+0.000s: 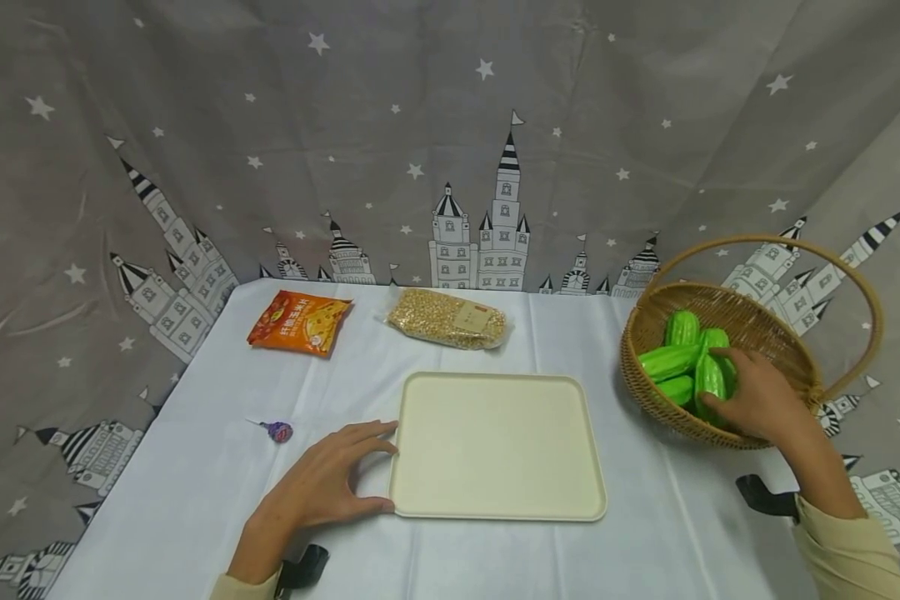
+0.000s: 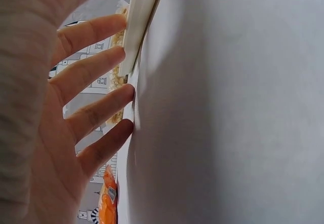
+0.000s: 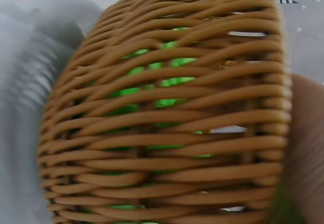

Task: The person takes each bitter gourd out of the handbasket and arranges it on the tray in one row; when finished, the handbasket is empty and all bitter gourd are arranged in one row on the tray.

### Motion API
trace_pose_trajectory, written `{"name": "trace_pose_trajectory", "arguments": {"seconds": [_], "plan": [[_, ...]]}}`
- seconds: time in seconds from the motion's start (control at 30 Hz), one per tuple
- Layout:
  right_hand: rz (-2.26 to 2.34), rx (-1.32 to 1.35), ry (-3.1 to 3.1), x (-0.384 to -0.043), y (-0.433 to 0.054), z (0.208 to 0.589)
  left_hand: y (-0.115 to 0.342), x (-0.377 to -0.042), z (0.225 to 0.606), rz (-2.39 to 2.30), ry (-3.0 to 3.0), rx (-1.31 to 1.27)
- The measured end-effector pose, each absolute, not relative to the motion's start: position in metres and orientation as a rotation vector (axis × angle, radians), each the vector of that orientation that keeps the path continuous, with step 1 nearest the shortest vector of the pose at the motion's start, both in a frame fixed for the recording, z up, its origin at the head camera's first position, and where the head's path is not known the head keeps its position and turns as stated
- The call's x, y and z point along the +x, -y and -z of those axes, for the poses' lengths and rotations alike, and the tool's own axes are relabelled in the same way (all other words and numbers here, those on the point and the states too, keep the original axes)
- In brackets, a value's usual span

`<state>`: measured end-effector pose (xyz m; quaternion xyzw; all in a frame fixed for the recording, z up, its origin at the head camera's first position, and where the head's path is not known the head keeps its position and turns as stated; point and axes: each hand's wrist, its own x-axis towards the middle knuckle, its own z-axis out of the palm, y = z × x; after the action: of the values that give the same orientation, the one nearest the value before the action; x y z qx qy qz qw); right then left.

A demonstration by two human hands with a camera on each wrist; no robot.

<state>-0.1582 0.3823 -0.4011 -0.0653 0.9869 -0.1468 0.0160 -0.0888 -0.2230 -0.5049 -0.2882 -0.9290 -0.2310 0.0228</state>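
My left hand (image 1: 328, 477) is at the left edge of a cream rectangular tray (image 1: 498, 446), fingers spread and fairly straight, with fingertips and thumb right at the rim. In the left wrist view the tips of the upper fingers meet the tray's side (image 2: 137, 26). My right hand (image 1: 765, 398) reaches over the near rim into a wicker basket (image 1: 641, 396) with a tall handle. Its thumb and fingers curve round a green ribbed gourd (image 1: 710, 379). Several similar gourds (image 1: 667, 362) lie beside it. Basket weave hides most of that hand in the right wrist view.
An orange snack bag (image 1: 298, 322) and a clear bag of yellow kernels (image 1: 447, 318) lie along the back of the white-covered table (image 1: 487, 558). A wrapped lollipop (image 1: 278, 431) is left of the tray. Grey castle-print cloth (image 1: 390, 150) hangs behind.
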Motion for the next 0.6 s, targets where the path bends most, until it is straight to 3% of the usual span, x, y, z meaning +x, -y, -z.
{"name": "trace_pose_trajectory", "arguments": {"seconds": [0.6], "plan": [[0.754,-0.421,-3.335,-0.142,-0.345,0.349,0.224,-0.090,0.507,0.675,2.850,-0.917]]}}
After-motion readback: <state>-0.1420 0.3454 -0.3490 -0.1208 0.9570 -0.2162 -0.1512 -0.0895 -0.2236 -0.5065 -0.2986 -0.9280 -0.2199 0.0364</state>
